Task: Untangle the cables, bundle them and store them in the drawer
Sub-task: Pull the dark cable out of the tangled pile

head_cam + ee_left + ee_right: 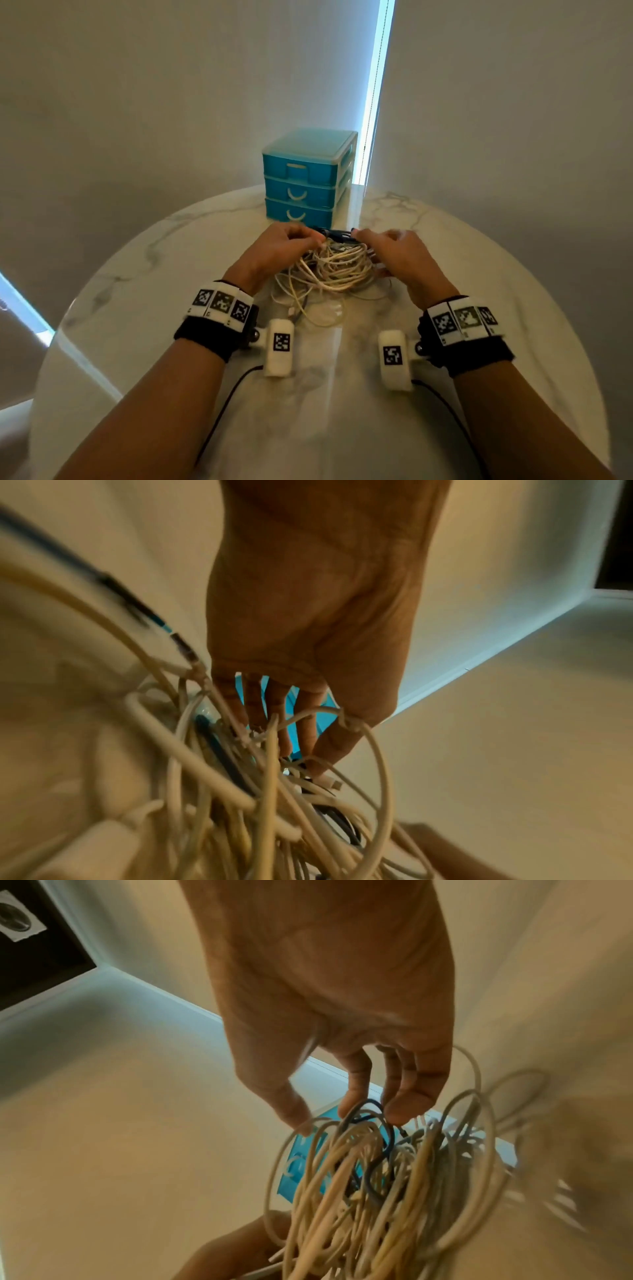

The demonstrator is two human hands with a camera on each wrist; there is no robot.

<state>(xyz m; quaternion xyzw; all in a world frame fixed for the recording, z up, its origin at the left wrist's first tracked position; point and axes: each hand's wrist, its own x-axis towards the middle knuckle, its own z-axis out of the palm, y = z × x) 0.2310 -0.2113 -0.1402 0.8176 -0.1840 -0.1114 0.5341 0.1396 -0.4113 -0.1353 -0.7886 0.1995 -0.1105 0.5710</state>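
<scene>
A tangle of white cables lies on the round marble table, with a dark cable across its far edge. My left hand grips the tangle's far left side; in the left wrist view its fingers reach down into the cables and a loop passes round the thumb. My right hand holds the far right side; in the right wrist view its curled fingers hook several loops, among them a dark blue cable. The blue drawer unit stands just behind, all three drawers closed.
The drawer unit sits at the table's far edge against a pale wall. A bright strip of window light runs down behind it. Black leads from the wrist cameras trail over the near table. Bare marble lies left and right of the cables.
</scene>
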